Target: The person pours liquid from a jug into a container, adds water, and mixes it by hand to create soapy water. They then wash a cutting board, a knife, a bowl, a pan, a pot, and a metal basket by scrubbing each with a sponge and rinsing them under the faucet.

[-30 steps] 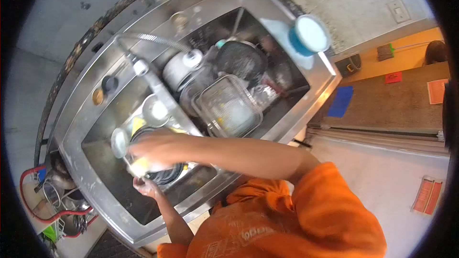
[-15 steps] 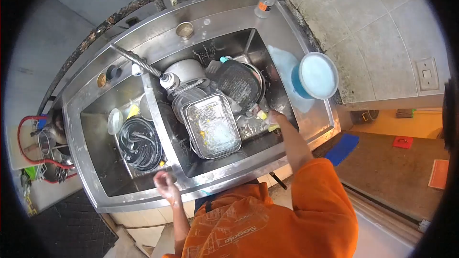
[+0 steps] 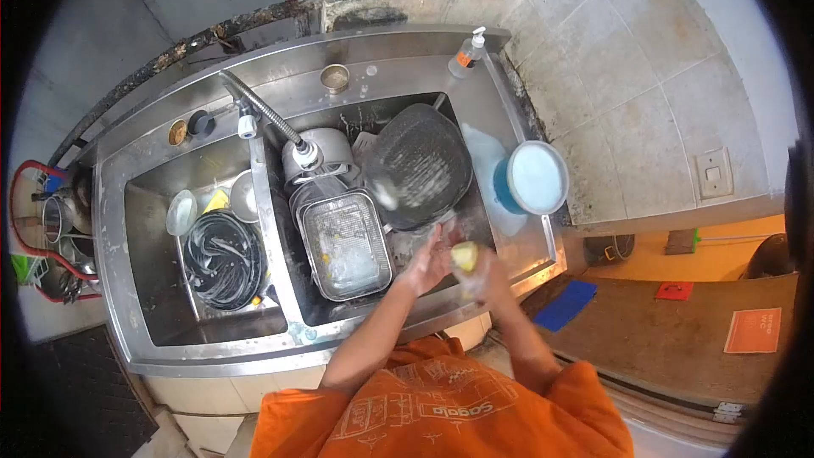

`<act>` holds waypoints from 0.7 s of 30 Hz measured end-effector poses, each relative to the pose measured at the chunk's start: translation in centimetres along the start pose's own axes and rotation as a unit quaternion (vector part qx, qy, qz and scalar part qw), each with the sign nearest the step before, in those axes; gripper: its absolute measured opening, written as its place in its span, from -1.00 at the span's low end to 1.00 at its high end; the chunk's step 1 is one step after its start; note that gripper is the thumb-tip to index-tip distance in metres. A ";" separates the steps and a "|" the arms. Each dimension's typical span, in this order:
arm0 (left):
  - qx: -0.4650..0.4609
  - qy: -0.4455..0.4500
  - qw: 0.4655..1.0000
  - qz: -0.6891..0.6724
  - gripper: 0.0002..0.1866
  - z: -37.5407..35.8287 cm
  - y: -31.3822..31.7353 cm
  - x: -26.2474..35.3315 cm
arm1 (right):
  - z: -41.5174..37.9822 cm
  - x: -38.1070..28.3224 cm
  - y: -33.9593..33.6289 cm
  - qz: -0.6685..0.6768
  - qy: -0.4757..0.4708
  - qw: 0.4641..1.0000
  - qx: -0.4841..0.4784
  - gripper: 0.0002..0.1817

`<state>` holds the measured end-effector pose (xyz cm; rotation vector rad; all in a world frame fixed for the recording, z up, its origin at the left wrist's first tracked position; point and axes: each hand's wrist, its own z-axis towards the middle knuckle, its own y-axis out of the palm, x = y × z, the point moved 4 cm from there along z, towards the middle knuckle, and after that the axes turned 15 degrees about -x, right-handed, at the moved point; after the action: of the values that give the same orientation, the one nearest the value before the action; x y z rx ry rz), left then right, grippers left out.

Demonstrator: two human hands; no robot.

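A dark ridged grill pan (image 3: 415, 165) with suds on its surface is tilted up over the right sink basin. My left hand (image 3: 426, 265) is at the pan's near edge, its fingers closed there; the exact grip is blurred. Close beside it, my right hand (image 3: 485, 278) is closed on a yellow sponge (image 3: 464, 256), just below the pan's near edge. To the left of the pan lies a rectangular metal tray (image 3: 346, 246) with yellow bits in it, on top of other dishes. Behind that tray is a light metal pot (image 3: 325, 148).
A tub of bluish soapy water (image 3: 538, 178) stands on the right drainboard, a pump bottle (image 3: 467, 53) behind it. The spring faucet (image 3: 275, 119) hangs over the divider. A soapy black round item (image 3: 222, 259) and small dishes lie in the left basin (image 3: 153, 288).
My left hand has come from the sink's front edge to the pan. The pan has been raised and turned toward me. My right hand with the sponge has moved back, nearer my body.
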<state>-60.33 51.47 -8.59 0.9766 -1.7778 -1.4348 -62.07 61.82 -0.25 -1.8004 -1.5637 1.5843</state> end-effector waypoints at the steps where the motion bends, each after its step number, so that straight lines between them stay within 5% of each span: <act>1: -0.004 0.001 1.000 0.000 -0.39 0.3 0.8 0.9 | 0.0 0.6 2.7 0.085 -0.025 0.996 -0.002 -0.61; 3: 0.122 0.068 0.984 0.114 -0.43 -0.4 1.4 3.3 | 0.9 1.0 6.6 0.333 -0.002 0.941 -0.064 -0.74; 6: 0.169 0.117 0.976 0.075 -0.86 -1.9 -1.3 5.0 | 1.9 0.8 6.8 0.456 -0.031 0.886 -0.077 -0.71; 8: 0.244 0.114 0.927 0.261 -0.89 -4.3 -3.3 7.1 | 2.5 2.8 5.8 0.276 -0.074 0.958 -0.026 -0.63; 9: 0.246 0.115 0.925 0.264 -0.89 -5.3 -3.9 8.4 | 5.0 11.2 8.3 0.294 -0.037 0.948 0.114 -0.46; 10: 0.257 0.050 0.911 0.317 -0.88 -6.5 -4.8 9.4 | 5.1 8.9 1.4 0.189 0.063 0.970 0.142 -0.36; 11: 0.270 -0.017 0.890 0.367 -0.86 -7.7 -5.5 9.8 | 6.3 8.4 -3.3 0.207 -0.011 0.958 0.199 -0.54; 12: 0.279 -0.015 0.887 0.368 -0.86 -8.4 -6.3 10.1 | 6.3 5.0 -8.5 0.275 0.002 0.948 0.160 -0.30; 13: 0.289 -0.001 0.874 0.390 -0.85 -8.9 -7.2 10.4 | 10.8 14.4 -8.7 0.047 -0.016 0.942 0.333 -0.32; 14: 0.296 0.012 0.862 0.412 -0.83 -9.4 -7.6 10.6 | 11.3 13.4 -11.4 -0.031 0.054 0.928 0.366 -0.40; 17: 0.308 0.018 0.845 0.437 -0.82 -11.4 -5.0 10.9 | 14.8 18.0 -12.8 -0.110 0.149 0.929 0.322 -0.40; 19: 0.309 0.023 0.852 0.422 -0.81 -13.2 -4.6 10.6 | 16.4 19.6 -11.6 -0.170 0.218 0.952 0.130 -0.48; 21: 0.263 0.001 0.861 0.435 -0.82 -14.9 -4.0 10.1 | 15.1 17.6 -12.3 -0.164 0.233 0.954 0.090 -0.61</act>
<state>-52.33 34.89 -9.27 0.2772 -2.2286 -0.3818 -84.29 74.63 -5.62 -1.5672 -1.3540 1.0207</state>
